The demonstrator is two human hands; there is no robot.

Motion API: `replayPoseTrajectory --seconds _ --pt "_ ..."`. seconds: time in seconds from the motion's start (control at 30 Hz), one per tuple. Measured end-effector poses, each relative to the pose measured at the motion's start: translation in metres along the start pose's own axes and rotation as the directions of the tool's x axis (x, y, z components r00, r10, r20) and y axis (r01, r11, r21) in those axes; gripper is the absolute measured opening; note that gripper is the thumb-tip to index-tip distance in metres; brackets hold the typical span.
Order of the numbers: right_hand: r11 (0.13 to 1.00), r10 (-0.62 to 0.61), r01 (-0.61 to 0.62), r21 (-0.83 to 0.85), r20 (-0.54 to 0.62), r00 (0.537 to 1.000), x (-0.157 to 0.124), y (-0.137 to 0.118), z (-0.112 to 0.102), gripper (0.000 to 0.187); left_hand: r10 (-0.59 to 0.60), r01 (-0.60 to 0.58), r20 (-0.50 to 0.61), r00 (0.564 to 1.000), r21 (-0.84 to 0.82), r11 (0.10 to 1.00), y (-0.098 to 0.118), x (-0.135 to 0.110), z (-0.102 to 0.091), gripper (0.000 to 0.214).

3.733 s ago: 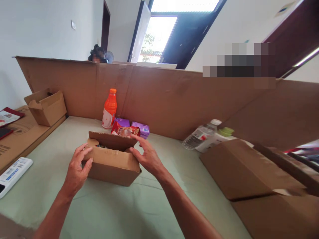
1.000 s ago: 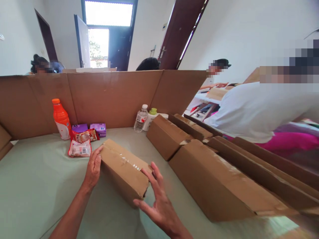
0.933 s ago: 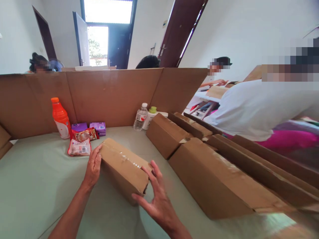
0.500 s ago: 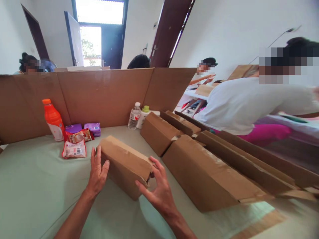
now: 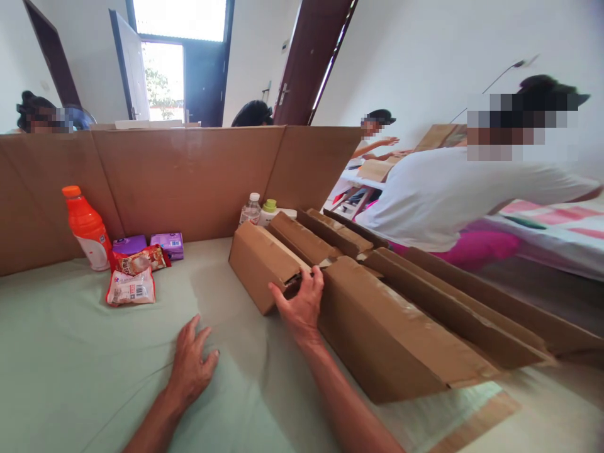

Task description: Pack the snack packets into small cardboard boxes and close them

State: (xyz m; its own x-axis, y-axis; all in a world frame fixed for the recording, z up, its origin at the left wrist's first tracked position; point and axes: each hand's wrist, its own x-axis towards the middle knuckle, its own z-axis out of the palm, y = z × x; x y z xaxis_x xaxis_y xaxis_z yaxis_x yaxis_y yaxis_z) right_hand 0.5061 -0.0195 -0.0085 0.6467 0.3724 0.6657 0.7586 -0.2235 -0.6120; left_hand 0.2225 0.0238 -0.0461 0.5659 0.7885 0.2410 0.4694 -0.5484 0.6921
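Note:
My right hand (image 5: 302, 305) grips the near end of a small brown cardboard box (image 5: 257, 267), thumb on its left face and fingers over the end. That box stands on the pale green cloth (image 5: 226, 402), beside another cardboard box (image 5: 306, 239) to its right. My left hand (image 5: 193, 358) is apart from the box, low over the cloth, with its fingers spread and nothing in it. To the left of the boxes lie a red-and-white snack packet (image 5: 131, 287), a red-brown packet (image 5: 144, 258) and purple packs (image 5: 167, 245).
An orange bottle (image 5: 89, 229) stands at the left. A clear water bottle (image 5: 250, 211) and a green-capped white bottle (image 5: 268, 212) are partly hidden behind the box. A tall cardboard wall (image 5: 189, 182) closes the back. Long cardboard boxes (image 5: 396, 340) line the right; a person in white (image 5: 425, 189) sits beyond.
The small box has moved right and away from me, up against the row of boxes. My left hand has let go of it and drawn back toward me; my right hand stays on it.

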Motion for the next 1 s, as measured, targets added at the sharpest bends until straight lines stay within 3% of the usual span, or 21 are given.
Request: replayPoseTrajectory --seconds 0.37,0.7,0.87,1.0 --pt "0.998 0.017 -0.021 -0.055 -0.088 0.996 0.010 0.008 0.013 0.074 0.057 -0.057 -0.001 0.998 0.078 0.995 0.001 -0.004 0.000 0.040" --pt "0.995 0.086 -0.090 -0.050 -0.080 0.993 0.012 0.004 0.015 0.079 0.074 -0.073 -0.010 0.997 0.065 0.995 0.002 -0.002 0.000 0.037" --pt "0.980 0.196 -0.195 0.031 -0.028 0.980 -0.006 0.002 0.008 0.100 0.050 -0.050 -0.012 0.999 0.030 0.998 0.006 -0.003 -0.002 0.036" --pt "0.945 0.300 -0.305 0.118 0.053 0.952 -0.038 0.008 0.000 0.094 0.015 -0.016 -0.022 1.000 -0.023 1.000 0.012 -0.004 -0.005 0.035"
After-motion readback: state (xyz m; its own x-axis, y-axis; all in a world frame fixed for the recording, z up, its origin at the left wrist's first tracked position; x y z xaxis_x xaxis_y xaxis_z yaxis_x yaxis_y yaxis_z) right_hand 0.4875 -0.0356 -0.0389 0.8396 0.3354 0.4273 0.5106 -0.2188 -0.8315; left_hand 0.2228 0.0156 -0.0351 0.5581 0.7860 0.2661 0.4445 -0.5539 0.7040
